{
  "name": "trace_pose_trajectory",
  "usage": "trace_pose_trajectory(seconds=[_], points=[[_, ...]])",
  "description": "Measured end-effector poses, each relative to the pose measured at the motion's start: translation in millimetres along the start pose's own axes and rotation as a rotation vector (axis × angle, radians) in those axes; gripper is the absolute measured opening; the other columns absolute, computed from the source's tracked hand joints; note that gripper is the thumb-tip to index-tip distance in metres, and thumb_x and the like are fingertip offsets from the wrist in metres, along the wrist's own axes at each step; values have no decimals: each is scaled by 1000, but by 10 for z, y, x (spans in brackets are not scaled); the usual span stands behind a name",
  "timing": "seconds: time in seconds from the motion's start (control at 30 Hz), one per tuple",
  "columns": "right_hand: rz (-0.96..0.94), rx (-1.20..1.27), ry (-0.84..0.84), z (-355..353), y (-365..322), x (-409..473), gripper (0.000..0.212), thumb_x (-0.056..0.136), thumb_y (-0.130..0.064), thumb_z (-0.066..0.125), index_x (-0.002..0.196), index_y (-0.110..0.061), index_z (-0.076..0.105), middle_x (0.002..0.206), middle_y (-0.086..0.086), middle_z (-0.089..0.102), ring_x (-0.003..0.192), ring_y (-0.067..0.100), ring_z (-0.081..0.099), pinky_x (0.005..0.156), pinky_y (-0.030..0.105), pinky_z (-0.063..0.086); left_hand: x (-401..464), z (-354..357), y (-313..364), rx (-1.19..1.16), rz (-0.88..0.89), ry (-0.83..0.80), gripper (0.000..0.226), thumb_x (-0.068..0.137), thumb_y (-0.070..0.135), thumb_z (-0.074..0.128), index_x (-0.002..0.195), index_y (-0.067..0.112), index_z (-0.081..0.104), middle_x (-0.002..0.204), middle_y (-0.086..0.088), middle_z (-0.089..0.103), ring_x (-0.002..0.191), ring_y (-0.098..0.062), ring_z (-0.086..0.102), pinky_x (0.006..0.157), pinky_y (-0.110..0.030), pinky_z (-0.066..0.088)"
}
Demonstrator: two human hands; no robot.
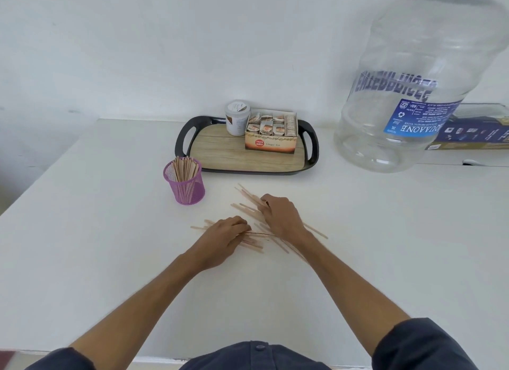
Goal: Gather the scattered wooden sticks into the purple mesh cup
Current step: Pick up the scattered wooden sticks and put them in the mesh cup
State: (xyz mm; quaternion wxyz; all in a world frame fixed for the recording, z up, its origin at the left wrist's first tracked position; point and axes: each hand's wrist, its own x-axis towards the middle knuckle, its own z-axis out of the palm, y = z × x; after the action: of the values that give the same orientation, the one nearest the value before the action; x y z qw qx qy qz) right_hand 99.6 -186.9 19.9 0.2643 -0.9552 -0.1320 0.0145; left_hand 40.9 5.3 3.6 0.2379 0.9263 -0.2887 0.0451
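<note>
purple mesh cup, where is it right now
In the head view the purple mesh cup stands upright left of centre on the white table, just in front of the tray, beyond the left hand.

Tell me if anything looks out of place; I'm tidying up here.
Loose wooden sticks lie criss-crossed on the table under both hands, not in the purple mesh cup.

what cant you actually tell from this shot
Head view only:
- Sticks under the left hand and right hand: count and grip hidden by the hands.
- Water jug: top cut off by the frame edge.
- White jar label: too small to read.
- Purple cup: stick count unclear.
</note>
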Motion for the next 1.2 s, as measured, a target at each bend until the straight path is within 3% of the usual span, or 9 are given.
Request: trace_pose_trajectory(seconds=[0.23,0.3,0.43,0.57,0.67,0.83,0.97,1.07,1.2], points=[[148,602,-39,-207,62,69,17,100,-19,52,101,-8,66,76,-4,67,70,10,60,67,19,43,27,-179,79,-206,-85,57,11,100,17,44,97,22,52,83,6,58,72,-16,53,66,-35,46],[171,686,-39,-245,97,100,19,102,-16,47,102,-8,64,73,-3,60,65,9,56,66,20,42,72,-243,136,-335,-116,66,20,101,12,40,88,27,43,75,4,51,65,-17,45,60,-35,39],[270,864,13,-272,63,120,23,103,-12,37,91,-11,57,67,-1,45,56,9,38,51,16,33,189,-322,163,-612,-290,156,23,102,6,35,82,17,41,71,6,40,65,-10,33,59,-21,31],[327,896,150,-263,15,157,31,99,-12,31,73,-13,47,59,-3,38,52,11,28,45,19,25,360,-400,173,-812,-459,243,26,103,2,27,82,9,42,72,6,41,61,-1,39,62,-13,40],[318,949,223,-271,-39,174,30,96,-20,37,68,-12,44,52,-6,34,49,10,25,47,26,21,466,-441,172,-907,-524,288,27,101,2,27,81,9,43,63,7,36,55,-4,30,53,-17,28],[273,937,330,-359,-142,213,51,88,-49,61,62,-10,38,54,6,30,48,15,24,46,29,24,579,-509,208,-976,-542,377,27,96,10,52,72,16,42,56,11,37,52,-5,31,50,-18,29],[219,970,457,-441,-232,211,51,94,-31,63,58,-10,35,54,7,26,48,16,21,48,32,21,703,-611,291,-1026,-537,518,40,94,24,62,61,18,41,48,9,35,44,-6,28,43,-18,27],[179,985,552,-407,-279,143,52,98,-27,59,56,-10,34,52,4,26,47,14,21,45,29,19,750,-567,363,-998,-561,623,45,93,33,62,60,9,45,51,-3,38,43,-9,30,41,-21,25],[205,923,647,-146,-290,-27,55,96,-19,62,55,-19,25,48,-2,24,45,9,21,43,24,22,648,-291,385,-968,-560,617,53,93,30,64,60,-4,39,57,-11,37,49,-19,29,46,-30,24]])
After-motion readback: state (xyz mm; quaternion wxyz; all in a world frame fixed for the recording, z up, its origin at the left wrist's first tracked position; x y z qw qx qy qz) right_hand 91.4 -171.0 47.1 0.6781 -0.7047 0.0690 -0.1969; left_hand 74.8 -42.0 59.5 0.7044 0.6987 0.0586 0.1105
